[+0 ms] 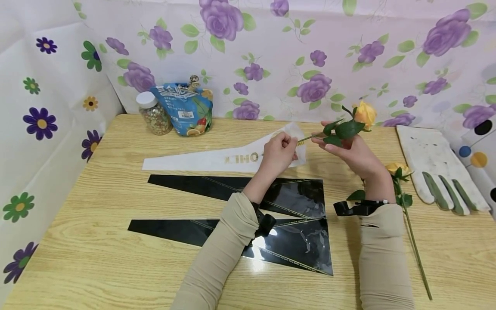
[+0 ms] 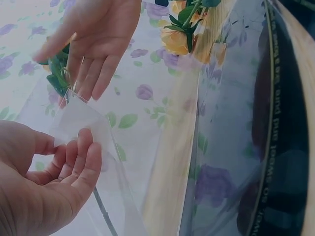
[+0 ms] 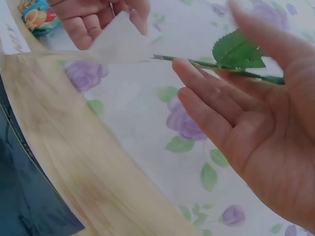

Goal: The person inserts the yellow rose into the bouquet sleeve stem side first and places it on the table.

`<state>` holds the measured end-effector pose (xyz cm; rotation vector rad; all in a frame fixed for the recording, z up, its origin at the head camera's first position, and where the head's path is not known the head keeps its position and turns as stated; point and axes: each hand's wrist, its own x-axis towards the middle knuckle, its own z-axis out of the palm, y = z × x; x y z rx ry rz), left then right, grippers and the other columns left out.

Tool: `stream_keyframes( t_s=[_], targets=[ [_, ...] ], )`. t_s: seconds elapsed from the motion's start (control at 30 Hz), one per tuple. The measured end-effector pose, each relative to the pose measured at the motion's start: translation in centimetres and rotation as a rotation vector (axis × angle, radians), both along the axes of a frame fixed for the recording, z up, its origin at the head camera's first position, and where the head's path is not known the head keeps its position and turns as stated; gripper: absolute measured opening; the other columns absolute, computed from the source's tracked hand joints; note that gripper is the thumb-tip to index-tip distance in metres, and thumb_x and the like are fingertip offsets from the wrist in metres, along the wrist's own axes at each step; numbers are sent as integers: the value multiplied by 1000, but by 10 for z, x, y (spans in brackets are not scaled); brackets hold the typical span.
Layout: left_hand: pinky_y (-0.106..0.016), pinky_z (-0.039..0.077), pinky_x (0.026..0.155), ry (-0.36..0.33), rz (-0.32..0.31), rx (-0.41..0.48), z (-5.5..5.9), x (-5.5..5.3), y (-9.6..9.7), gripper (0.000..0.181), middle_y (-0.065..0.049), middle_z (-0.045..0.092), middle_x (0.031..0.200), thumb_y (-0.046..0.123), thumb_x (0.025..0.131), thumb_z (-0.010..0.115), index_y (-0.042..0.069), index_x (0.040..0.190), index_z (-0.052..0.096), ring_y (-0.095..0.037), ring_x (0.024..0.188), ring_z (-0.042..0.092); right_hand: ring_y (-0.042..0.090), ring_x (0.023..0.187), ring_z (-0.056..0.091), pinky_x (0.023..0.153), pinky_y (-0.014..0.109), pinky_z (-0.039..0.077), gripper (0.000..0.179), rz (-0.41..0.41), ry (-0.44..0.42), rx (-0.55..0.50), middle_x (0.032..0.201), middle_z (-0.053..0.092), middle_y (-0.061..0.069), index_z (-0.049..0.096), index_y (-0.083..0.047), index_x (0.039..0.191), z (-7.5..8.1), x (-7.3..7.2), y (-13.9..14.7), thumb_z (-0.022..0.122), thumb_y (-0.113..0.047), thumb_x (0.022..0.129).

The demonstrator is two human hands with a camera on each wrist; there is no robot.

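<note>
My left hand [image 1: 278, 151] pinches the wide end of a white translucent flower sleeve [image 1: 193, 159] with gold lettering. In the left wrist view, part of a green stem [image 2: 104, 212] shows through the sleeve. A yellow rose [image 1: 365, 114] lies with its bloom to the right, its stem running into the sleeve's mouth. Beneath its leaves, my right hand [image 1: 358, 155] has its fingers extended and the thumb apart. The right wrist view shows the stem with a leaf [image 3: 238, 51] lying across those fingers. The bloom is outside that view.
Two black tapered flower sleeves [image 1: 294, 196] lie in front of the white one. To the right are a second yellow rose [image 1: 415, 245] and a white-and-green glove [image 1: 430, 159]. A lidded jar [image 1: 156, 118] and a blue pouch [image 1: 186, 110] stand at the back left, near the floral backdrop.
</note>
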<state>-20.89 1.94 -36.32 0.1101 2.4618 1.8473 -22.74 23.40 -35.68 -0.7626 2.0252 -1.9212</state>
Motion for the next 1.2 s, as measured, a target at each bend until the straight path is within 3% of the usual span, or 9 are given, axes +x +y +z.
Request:
stream_keyframes(
  t_s=[0.13,0.27,0.4,0.6,0.7,0.77,0.9,1.07,1.2],
  targets=[
    [-27,50,60,-1,-1,5,0,0,0,22,-3,59,71,27,98,48,10,87,56,-12,63,63,25,118,54,99,30,41,66,73,41,-62,135,46,21,34,-2,142,-2,-2,5,45,-45,93],
    [-27,49,59,6,-10,4,-1,0,-1,22,-3,59,70,27,99,48,10,87,56,-12,63,63,20,107,59,90,23,46,84,-5,122,15,129,54,9,41,-2,138,-3,-4,6,27,-66,85],
    [-26,49,60,7,-18,12,-1,0,-1,22,-2,59,70,27,99,48,10,87,56,-12,63,63,16,99,62,86,19,47,81,-136,109,40,124,59,8,46,-2,136,-1,-2,4,21,-64,88],
    [-27,50,61,0,-20,26,0,1,0,22,-2,59,70,27,98,49,10,87,57,-13,63,63,8,79,64,74,17,49,56,-347,-63,-177,111,62,1,52,-2,125,2,3,-5,36,-47,96],
    [-26,50,62,3,-24,36,0,1,1,22,-2,59,71,28,98,48,11,87,56,-13,64,63,8,72,60,63,17,48,45,-459,-15,-201,109,61,2,55,-3,123,2,3,-10,44,-39,97],
    [-25,50,63,7,-31,47,0,1,1,23,-3,58,72,29,99,48,10,87,55,-13,65,63,10,74,61,62,19,49,45,-498,29,-207,118,60,1,52,-5,129,0,3,-14,46,-36,97],
    [-26,50,63,22,-52,41,-1,1,1,23,-4,57,74,29,99,46,11,89,54,-13,66,63,12,73,65,62,22,50,40,-481,75,-244,115,63,3,50,-7,130,-3,1,-20,47,-31,98],
    [-27,49,62,39,-78,-12,0,1,-2,24,-2,54,74,30,100,43,11,92,54,-12,67,61,18,72,69,67,28,53,35,-404,105,-245,96,67,7,59,1,113,-2,-1,-26,45,-29,99],
    [-27,44,57,48,-93,-55,3,2,-2,27,-1,54,73,34,101,41,11,95,54,-13,65,59,16,74,69,67,27,52,40,-379,88,-197,94,68,5,65,5,105,-1,-1,-29,46,-30,99]
  ],
)
